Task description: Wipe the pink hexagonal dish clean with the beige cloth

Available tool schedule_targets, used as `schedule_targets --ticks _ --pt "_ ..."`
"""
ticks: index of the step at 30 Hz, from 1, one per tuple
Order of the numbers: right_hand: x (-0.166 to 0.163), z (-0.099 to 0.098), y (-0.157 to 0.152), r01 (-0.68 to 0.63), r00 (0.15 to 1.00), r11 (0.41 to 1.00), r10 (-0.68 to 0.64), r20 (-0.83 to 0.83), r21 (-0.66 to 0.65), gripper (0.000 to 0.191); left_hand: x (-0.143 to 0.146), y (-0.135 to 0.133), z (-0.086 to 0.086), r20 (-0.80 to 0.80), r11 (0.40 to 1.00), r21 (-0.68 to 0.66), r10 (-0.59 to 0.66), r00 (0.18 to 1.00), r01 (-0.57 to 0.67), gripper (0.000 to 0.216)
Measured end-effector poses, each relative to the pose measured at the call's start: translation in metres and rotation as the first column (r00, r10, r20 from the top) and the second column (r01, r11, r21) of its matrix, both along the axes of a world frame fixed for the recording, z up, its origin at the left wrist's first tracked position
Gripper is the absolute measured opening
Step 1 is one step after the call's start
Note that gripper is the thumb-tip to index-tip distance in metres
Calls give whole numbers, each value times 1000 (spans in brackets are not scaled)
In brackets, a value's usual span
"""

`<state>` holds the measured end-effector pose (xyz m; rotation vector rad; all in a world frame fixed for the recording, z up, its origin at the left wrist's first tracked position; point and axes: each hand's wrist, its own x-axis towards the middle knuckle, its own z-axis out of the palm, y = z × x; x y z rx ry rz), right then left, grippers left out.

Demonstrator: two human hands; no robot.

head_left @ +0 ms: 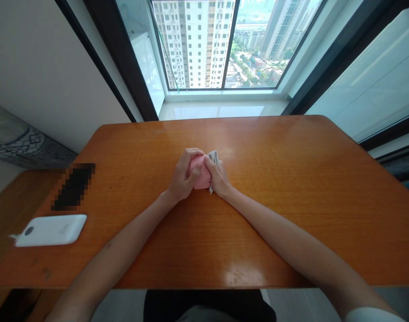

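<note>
Both hands meet at the middle of the orange wooden table (274,188). My left hand (182,176) is curled round a small pink soft item (199,174), fingers wrapped over its top. Pressed against the item's right side, my right hand (218,176) has its fingers closed on it. A bit of pale grey fabric (214,156) sticks out above the right hand; whether it belongs to the pink item I cannot tell. Most of the pink item is hidden between the palms.
A white power bank (52,230) lies near the table's left front corner. Behind it lies a dark flat object (73,185), blurred out. A large window (221,44) with tower blocks outside stands beyond the table's far edge.
</note>
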<state>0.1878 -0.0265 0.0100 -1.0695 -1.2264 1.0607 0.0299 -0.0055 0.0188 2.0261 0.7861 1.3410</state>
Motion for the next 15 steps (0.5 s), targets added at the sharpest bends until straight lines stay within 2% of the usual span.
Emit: schedule_targets --ticks 2,5,7,8,11,13,15 --pt "0 0 -1 -7 1000 1000 7 25 -12 58 2 1 6 20 982 -185 25 999 -21 39" --pt "0 0 -2 -33 999 999 34 37 -21 60 5 6 12 54 890 -455 64 996 -33 47" --pt "-1 -1 -1 -39 999 999 40 33 -13 60 7 8 13 64 844 -535 74 995 -28 51" --pt "-1 -2 -1 -37 999 999 38 28 -8 60 7 7 13 63 842 -539 78 995 -32 52" --pt "0 -3 0 -46 999 999 46 8 1 58 5 2 8 90 910 -408 117 989 -71 54" --pt "0 -3 0 -40 999 999 40 -3 7 56 2 -1 2 104 981 -188 74 992 -54 54" --pt "0 -3 1 -5 1000 1000 6 -17 13 52 -2 -1 -4 27 998 62 -4 1000 3 50"
